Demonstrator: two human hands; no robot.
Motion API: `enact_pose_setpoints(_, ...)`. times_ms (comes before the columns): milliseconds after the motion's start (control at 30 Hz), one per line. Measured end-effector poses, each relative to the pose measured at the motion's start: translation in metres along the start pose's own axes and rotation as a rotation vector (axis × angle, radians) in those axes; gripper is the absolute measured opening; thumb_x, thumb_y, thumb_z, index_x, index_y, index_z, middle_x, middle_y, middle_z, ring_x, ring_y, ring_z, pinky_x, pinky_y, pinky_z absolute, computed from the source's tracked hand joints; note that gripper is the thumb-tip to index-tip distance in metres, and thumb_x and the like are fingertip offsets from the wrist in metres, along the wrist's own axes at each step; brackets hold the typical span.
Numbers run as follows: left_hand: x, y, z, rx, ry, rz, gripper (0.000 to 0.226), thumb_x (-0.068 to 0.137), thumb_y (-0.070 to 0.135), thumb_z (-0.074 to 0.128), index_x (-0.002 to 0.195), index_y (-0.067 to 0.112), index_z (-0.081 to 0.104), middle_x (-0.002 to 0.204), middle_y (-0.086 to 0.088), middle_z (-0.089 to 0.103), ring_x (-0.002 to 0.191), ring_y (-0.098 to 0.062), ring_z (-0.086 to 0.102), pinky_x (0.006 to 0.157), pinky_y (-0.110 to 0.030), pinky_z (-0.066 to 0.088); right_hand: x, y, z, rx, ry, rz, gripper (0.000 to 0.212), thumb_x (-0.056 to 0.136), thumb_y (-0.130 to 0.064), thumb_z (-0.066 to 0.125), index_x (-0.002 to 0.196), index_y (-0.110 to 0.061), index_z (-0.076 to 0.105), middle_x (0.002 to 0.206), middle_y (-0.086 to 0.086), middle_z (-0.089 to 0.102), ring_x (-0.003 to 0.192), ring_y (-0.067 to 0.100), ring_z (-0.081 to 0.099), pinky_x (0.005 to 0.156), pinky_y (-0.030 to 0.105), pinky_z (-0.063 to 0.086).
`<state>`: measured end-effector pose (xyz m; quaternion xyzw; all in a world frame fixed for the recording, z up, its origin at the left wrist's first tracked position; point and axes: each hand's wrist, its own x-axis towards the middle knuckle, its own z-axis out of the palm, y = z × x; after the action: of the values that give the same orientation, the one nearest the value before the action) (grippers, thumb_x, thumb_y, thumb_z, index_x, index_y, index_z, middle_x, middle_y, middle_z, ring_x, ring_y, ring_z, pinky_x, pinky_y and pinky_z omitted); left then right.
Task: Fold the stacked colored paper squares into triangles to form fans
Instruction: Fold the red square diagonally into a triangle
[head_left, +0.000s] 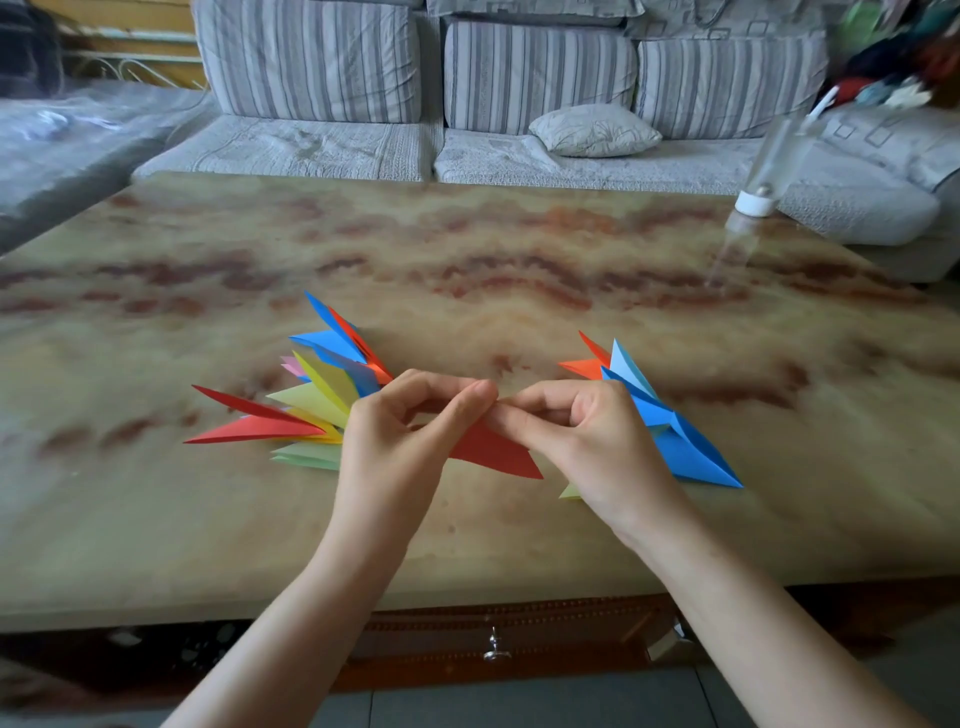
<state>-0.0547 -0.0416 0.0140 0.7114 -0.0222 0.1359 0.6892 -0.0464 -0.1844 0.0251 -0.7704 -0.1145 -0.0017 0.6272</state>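
Marbled bench (519, 249) underneath everything, a flat, hard base for creasing. At 9 o'clock from the hands, a fan of folded triangles (311, 400) with tips splayed outward, likely parked there as finished work. At 3 o'clock, a smaller blue-and-orange cluster (680, 441), partly hidden behind the right wrist. At centre, left hand (400, 436) and right hand (587, 441), fingertip to fingertip, both pinching a red folded piece (493, 449) low over the bench, probably to sharpen its crease.
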Motion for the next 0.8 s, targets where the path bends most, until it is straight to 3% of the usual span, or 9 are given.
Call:
enact_pose_setpoints(167, 0.000, 0.000, 0.001, -0.002, 0.123, 0.011, 0.007, 0.080, 0.016, 0.071, 0.073, 0.012, 0.072, 0.068, 0.005, 0.070, 0.058, 0.005, 0.061, 0.056, -0.006, 0.042, 0.001, 0.002, -0.001, -0.031, -0.061, 0.020, 0.015, 0.083, -0.023, 0.071, 0.080, -0.009, 0.076, 0.073, 0.004, 0.075, 0.073, 0.014, 0.071, 0.075, 0.029, 0.055)
enact_pose_setpoints(267, 0.002, 0.002, -0.002, -0.003, 0.159, 0.022, 0.010, 0.081, 0.015, 0.070, 0.072, 0.013, 0.070, 0.059, 0.014, 0.068, 0.054, 0.006, 0.059, 0.050, -0.005, 0.039, -0.001, 0.002, -0.002, -0.079, -0.098, -0.008, 0.012, 0.085, -0.016, 0.068, 0.082, -0.007, 0.075, 0.074, 0.005, 0.075, 0.075, 0.018, 0.072, 0.082, 0.033, 0.057)
enact_pose_setpoints(433, 0.006, 0.002, -0.006, 0.082, 0.208, 0.091, 0.010, 0.082, 0.017, 0.070, 0.072, 0.017, 0.071, 0.072, 0.004, 0.070, 0.062, 0.006, 0.059, 0.061, -0.006, 0.042, -0.001, 0.001, -0.004, -0.116, -0.153, 0.000, 0.012, 0.087, -0.017, 0.066, 0.085, -0.009, 0.075, 0.077, 0.001, 0.076, 0.076, 0.014, 0.072, 0.072, 0.021, 0.052)
enact_pose_setpoints(567, 0.006, 0.001, -0.007, 0.118, 0.220, 0.104, 0.012, 0.083, 0.019, 0.070, 0.071, 0.021, 0.070, 0.069, 0.007, 0.070, 0.064, 0.005, 0.059, 0.065, -0.010, 0.044, -0.002, -0.002, -0.005, -0.133, -0.167, 0.011, 0.012, 0.088, -0.016, 0.065, 0.086, -0.008, 0.074, 0.078, 0.000, 0.076, 0.076, 0.012, 0.072, 0.070, 0.028, 0.055)
enact_pose_setpoints(667, 0.019, 0.001, -0.021, 0.081, 0.323, 0.103, 0.016, 0.084, 0.023, 0.069, 0.068, 0.026, 0.069, 0.061, 0.014, 0.066, 0.065, -0.002, 0.055, 0.067, -0.022, 0.045, -0.005, 0.000, -0.010, -0.182, -0.196, 0.028, 0.014, 0.088, -0.017, 0.065, 0.082, -0.010, 0.074, 0.077, -0.001, 0.075, 0.074, 0.010, 0.071, 0.070, 0.024, 0.056)
enact_pose_setpoints(800, 0.030, 0.005, -0.038, 0.071, 0.370, 0.125, 0.015, 0.085, 0.027, 0.068, 0.070, 0.024, 0.069, 0.066, 0.006, 0.064, 0.067, -0.006, 0.053, 0.066, -0.026, 0.042, -0.009, 0.002, -0.017, -0.153, -0.167, 0.035, 0.014, 0.089, -0.012, 0.063, 0.082, -0.008, 0.074, 0.079, 0.001, 0.075, 0.077, 0.011, 0.071, 0.069, 0.024, 0.056)
